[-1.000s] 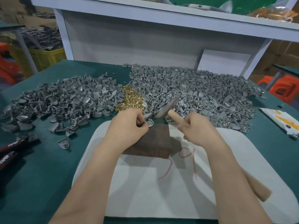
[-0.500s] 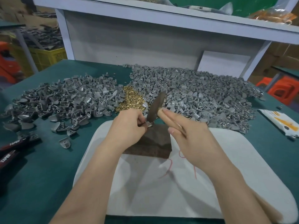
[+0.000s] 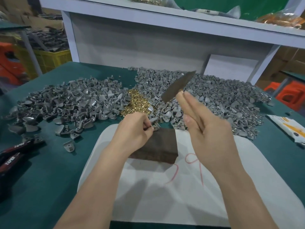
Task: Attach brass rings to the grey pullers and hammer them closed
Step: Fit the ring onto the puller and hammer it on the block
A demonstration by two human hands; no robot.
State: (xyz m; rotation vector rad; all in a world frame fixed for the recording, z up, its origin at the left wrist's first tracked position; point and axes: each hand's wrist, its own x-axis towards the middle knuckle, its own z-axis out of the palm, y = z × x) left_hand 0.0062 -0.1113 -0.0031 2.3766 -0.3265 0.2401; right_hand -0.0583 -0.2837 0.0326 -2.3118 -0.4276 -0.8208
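Head view, looking down at a worktable. The left hand (image 3: 137, 129) pinches one grey puller (image 3: 155, 128) against the far left corner of a dark block (image 3: 158, 144). The right hand (image 3: 209, 134) holds a hammer (image 3: 179, 86) in the air above the block's far edge, with its fingers laid almost straight along the handle.

The fingertips sit very close to the target, so a strike that lands slightly off would likely hit them. The loose-looking hold could also let the head twist and knock the part off the corner.

The hammer has a dull, dark metal head and a pale wooden handle. The block looks rough and brown. Matte, wedge-shaped grey pullers (image 3: 222, 100) are heaped beyond the block, and shiny brass rings (image 3: 137, 103) lie among them. A smooth white board (image 3: 165, 195) lies under the block.
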